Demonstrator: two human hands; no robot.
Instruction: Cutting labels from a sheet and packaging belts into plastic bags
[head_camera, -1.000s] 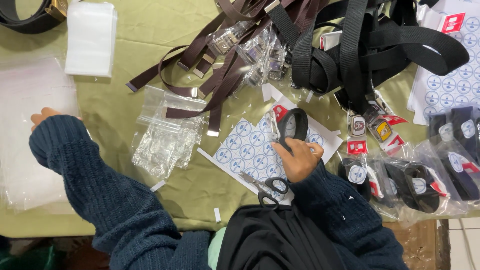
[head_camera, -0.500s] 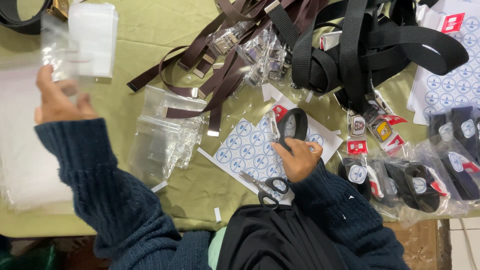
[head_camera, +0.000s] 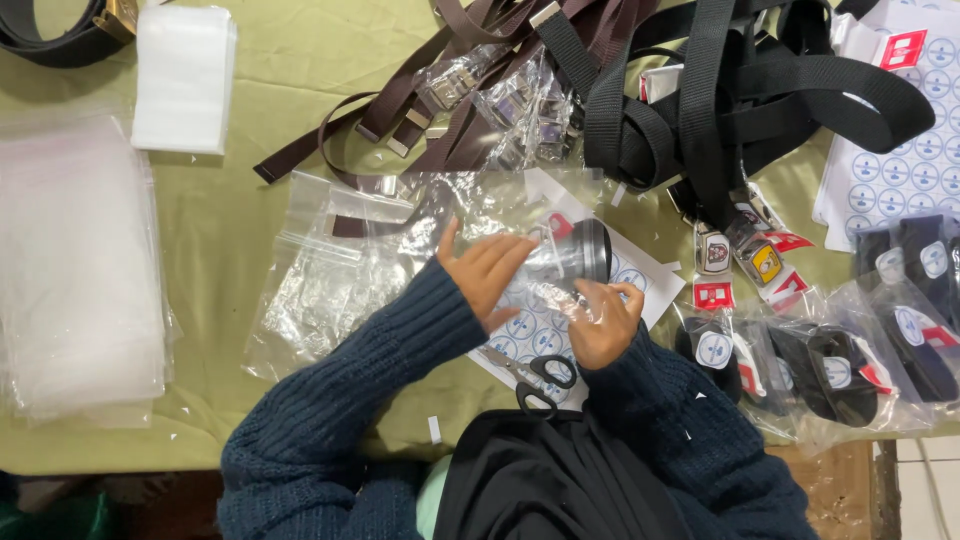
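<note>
Head view. Left hand (head_camera: 487, 270) lies with fingers spread flat on a clear bag (head_camera: 545, 265), steadying it. Right hand (head_camera: 600, 320) pinches the bag's lower edge; whether it also grips the coil, I cannot tell.

A coiled black belt (head_camera: 588, 250) sits at the bag, just at 2 o'clock of the left hand, seemingly partway in; seal not yet closed, as I judge it.

Done: about five bagged belts (head_camera: 830, 365) at 3 o'clock.

Left: heap of loose black belts (head_camera: 740, 90) at 1 o'clock, brown belts (head_camera: 420, 110) at 12, too tangled to count.

Also: one pair of scissors (head_camera: 535, 375) at 6, one sticker sheet (head_camera: 530, 330) under the hands, bag stack (head_camera: 75, 270) at 9, on the green bench (head_camera: 250, 200).
</note>
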